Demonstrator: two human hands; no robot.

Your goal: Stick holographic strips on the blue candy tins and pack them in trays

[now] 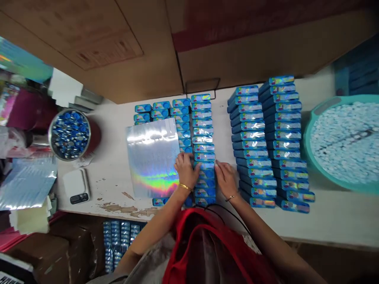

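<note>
A person stood at the near edge of a white, paint-worn surface (112, 185), arms reaching forward. The left hand (185, 170), with a gold bangle (185, 187) at its wrist, lay at the right edge of a holographic sheet (151, 157), its fingers (182, 158) against the side of a column of flat blue boxes (204, 173). The right hand (226, 180) sat on the column's other side, its fingertips (218, 167) touching the boxes.

The column ran from near to far, its long axis pointing straight away from the person, and it lay between the two hands, with both about equally close. Each grip stood apart across the boxes, the fingers flat against them; whether either was actually clamped on the column, I could not tell.

Shorter rows of the same boxes lay to the left, partly under the sheet. Two long stacks (266, 142) stood to the right, beyond them a teal tub (306, 146) of small white pieces. A steel bowl (69, 134) of blue caps and a white digital scale (76, 186) sat further left.
</note>
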